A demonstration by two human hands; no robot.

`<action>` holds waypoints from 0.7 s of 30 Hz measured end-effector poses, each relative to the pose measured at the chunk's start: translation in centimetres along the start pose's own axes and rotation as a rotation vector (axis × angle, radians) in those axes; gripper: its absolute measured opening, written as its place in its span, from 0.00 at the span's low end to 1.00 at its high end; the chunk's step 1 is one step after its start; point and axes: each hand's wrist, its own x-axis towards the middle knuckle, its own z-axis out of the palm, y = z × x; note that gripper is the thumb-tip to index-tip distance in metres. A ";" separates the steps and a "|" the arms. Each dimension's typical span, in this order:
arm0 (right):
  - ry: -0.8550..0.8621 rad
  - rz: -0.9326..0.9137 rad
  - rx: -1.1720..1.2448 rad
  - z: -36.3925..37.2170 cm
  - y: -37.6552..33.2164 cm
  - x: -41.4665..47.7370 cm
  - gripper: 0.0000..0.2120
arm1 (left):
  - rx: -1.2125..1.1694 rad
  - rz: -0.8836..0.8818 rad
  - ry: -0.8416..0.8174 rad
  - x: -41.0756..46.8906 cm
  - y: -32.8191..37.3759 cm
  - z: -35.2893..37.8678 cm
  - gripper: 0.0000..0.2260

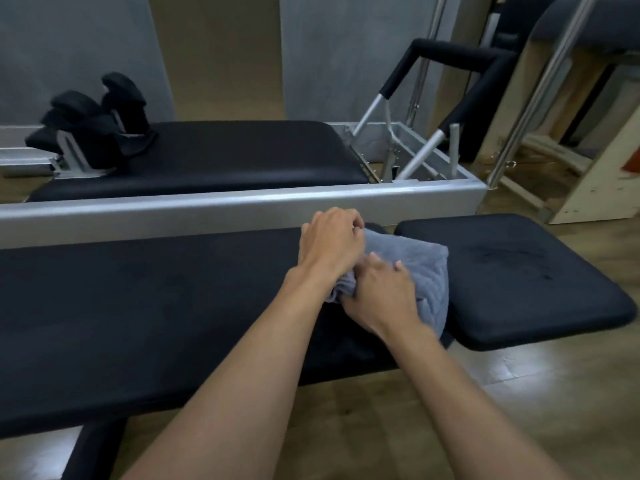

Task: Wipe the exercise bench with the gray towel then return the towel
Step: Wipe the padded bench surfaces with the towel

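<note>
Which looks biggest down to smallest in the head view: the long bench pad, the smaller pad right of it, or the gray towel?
1. long bench pad
2. smaller pad
3. gray towel, partly hidden under the left hand and right hand, yet clearly smallest.

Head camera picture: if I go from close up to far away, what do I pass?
Wooden floor → black bench → silver rail → another black pad → gray wall.
</note>
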 end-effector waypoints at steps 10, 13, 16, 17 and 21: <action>0.201 -0.129 -0.047 0.6 7.2 -6.4 0.28 | 0.027 0.011 -0.131 1.2 3.0 4.7 0.11; 0.246 -0.110 -0.154 -0.5 10.1 -3.6 0.23 | 0.068 0.021 -0.137 1.8 3.4 5.7 0.12; 0.206 -0.040 -0.243 -1.6 12.8 0.4 0.15 | 0.089 0.000 -0.144 2.4 3.4 7.0 0.13; 0.148 -0.005 -0.246 -2.0 13.4 1.7 0.14 | 0.105 -0.005 -0.147 2.6 3.4 7.4 0.13; 0.046 0.003 -0.203 -1.8 15.0 7.1 0.16 | 0.193 -0.008 -0.106 3.4 3.7 8.9 0.12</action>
